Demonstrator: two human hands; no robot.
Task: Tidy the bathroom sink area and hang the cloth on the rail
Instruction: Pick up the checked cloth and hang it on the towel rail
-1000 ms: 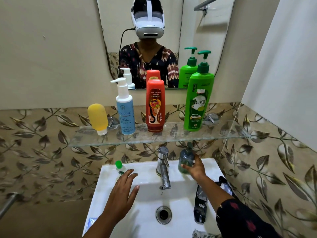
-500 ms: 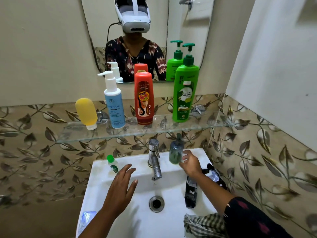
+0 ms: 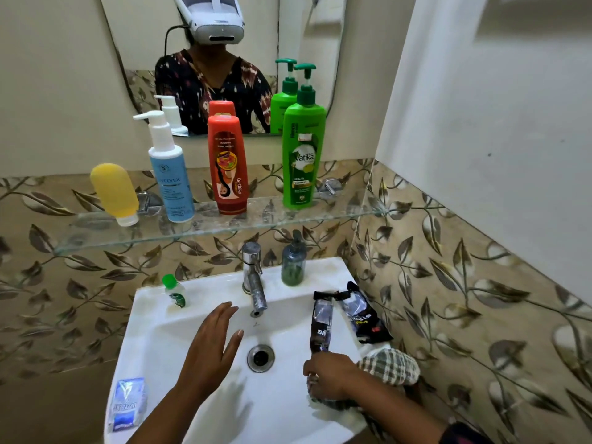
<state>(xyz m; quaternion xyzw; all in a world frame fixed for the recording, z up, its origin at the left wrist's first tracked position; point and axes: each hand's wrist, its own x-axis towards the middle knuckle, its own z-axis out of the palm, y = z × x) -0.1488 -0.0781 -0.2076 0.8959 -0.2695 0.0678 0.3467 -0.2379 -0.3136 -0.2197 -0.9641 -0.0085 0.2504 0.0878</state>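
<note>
A green-and-white checked cloth (image 3: 389, 366) lies bunched on the right rim of the white sink (image 3: 150, 315). A strip of black sachets (image 3: 321, 325) hangs over that rim, with a second black sachet (image 3: 362, 318) beside it. My right hand (image 3: 328, 374) sits on the cloth's left edge, fingers curled around the strip's lower end. My left hand (image 3: 211, 347) hovers open over the basin, left of the drain, holding nothing. A dark pump dispenser (image 3: 293, 264) stands right of the tap (image 3: 254, 283).
A small green-capped bottle (image 3: 175, 293) stands on the back left rim and a blue sachet (image 3: 126, 403) lies at the front left corner. The glass shelf (image 3: 96, 238) above carries yellow, blue, red and green bottles. A tiled wall closes the right side.
My right hand has let go of the dark dispenser and come back to the front right rim, closing on the black sachet strip. The view has tilted down, showing the cloth.
</note>
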